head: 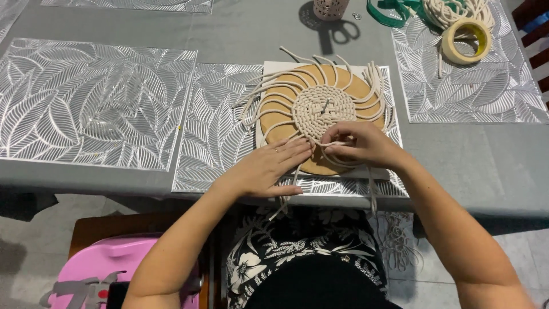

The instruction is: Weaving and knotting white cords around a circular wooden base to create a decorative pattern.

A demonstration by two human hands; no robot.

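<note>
A round woven disc of cream cord (323, 107) lies pinned on a tan cork board (354, 87), with several loose cord ends (269, 94) fanning out around it. My left hand (269, 167) rests flat, fingers together, on the board's near edge beside the weave. My right hand (359, 144) pinches a cream cord at the disc's near rim. More cord strands hang off the table edge (373, 197) toward my lap.
Silver leaf-patterned placemats (91, 103) cover the grey table. At the back stand a pink perforated cup (330, 8), scissors (343, 31), green ribbon (394, 11), a cord bundle (457, 8) and a tape roll (466, 41). A pink object (108, 269) sits on a chair below left.
</note>
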